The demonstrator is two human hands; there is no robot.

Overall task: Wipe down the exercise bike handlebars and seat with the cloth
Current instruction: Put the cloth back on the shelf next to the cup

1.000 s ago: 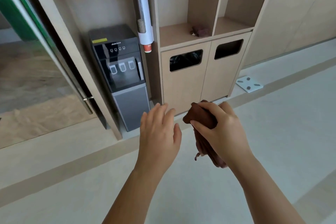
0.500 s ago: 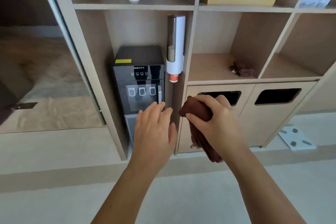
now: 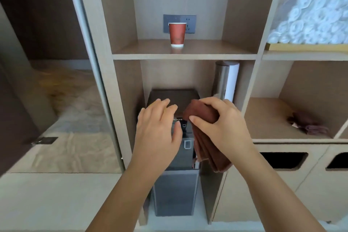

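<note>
We find the cup on the upper shelf, before the wall socket. The water dispenser stands in the compartment below, the cup tube at its right. In front of it, our left hand is just left of the cloth held in our right hand. Rolled towels sit upper right.

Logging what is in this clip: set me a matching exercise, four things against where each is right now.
1 brown cloth
2 red paper cup
3 rolled white towels
4 water dispenser

A top right shelf, on a tray
B lower middle compartment
C in the grip of the right hand
D middle shelf, before the wall socket

Pairs: 1-C, 2-D, 3-A, 4-B
</note>
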